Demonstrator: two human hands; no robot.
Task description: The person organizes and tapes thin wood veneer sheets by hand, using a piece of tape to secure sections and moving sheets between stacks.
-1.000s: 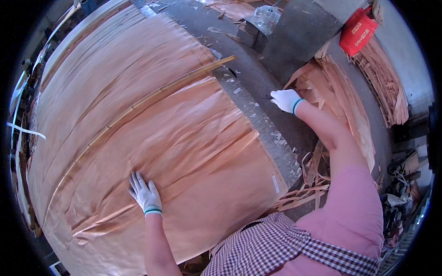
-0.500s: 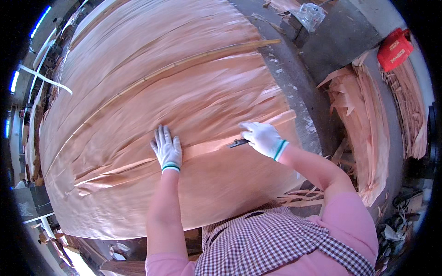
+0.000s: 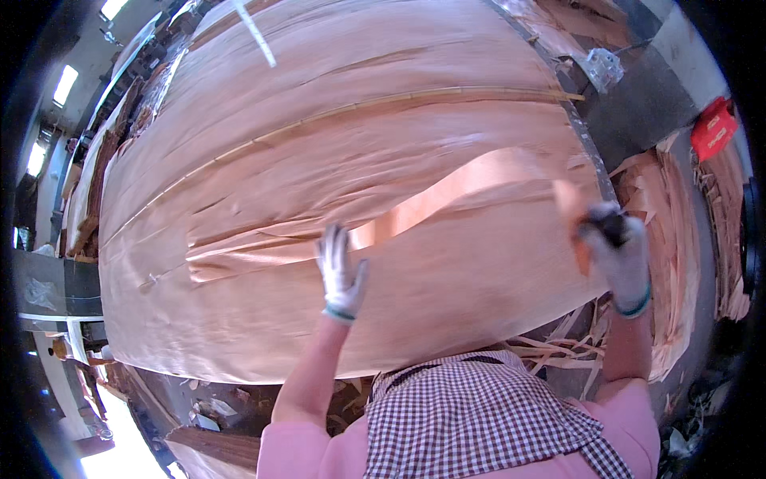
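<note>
A large sheet of pinkish wood veneer (image 3: pixel 463 279) lies across the work surface in front of me. My left hand (image 3: pixel 341 275), in a white glove with a green cuff, rests on it with fingers stretched and thumb apart, beside a narrow veneer strip (image 3: pixel 447 199). From there the strip arches up off the sheet toward the right. My right hand (image 3: pixel 626 255), also gloved and smeared by motion, is closed at the sheet's right edge. In it is a dark cutting knife (image 3: pixel 608 227), its blade not discernible. The strip's blurred end hangs beside those fingers, apparently pinched there.
Farther off, a long thin bamboo stick (image 3: pixel 319 118) lies across the veneer. At right are a heap of veneer offcuts (image 3: pixel 662 263), a dark box-like surface (image 3: pixel 646 100), a clear plastic bag (image 3: pixel 602 70) and a red bag (image 3: pixel 712 132). Scraps (image 3: pixel 558 351) hang near my apron.
My right hand has swung right and toward me with the knife, and the strip has lifted off the sheet into an arch. My left hand stays spread on the veneer. The view has shifted.
</note>
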